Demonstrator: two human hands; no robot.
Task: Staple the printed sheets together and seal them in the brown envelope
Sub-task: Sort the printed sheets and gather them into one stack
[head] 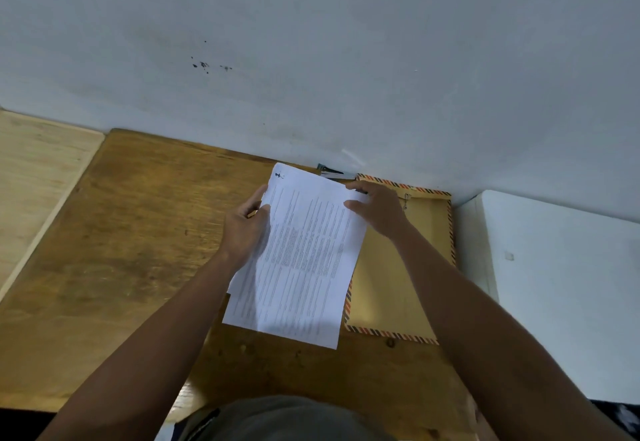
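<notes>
Two bare hands hold the printed sheets (304,253) above the wooden desk (138,232): the left hand (244,229) grips their left edge with curled fingers, and the right hand (379,210) pinches the top right corner. The lower edges are not flush, one sheet poking out at the lower left, so a staple driven now would likely fix them crooked or miss a page. The brown envelope (391,288), edged with striped trim, lies flat just right of the sheets, partly covered by them and the right forearm. Beyond, against the wall (311,59), a dark object that may be the stapler (334,172) is mostly hidden.
</notes>
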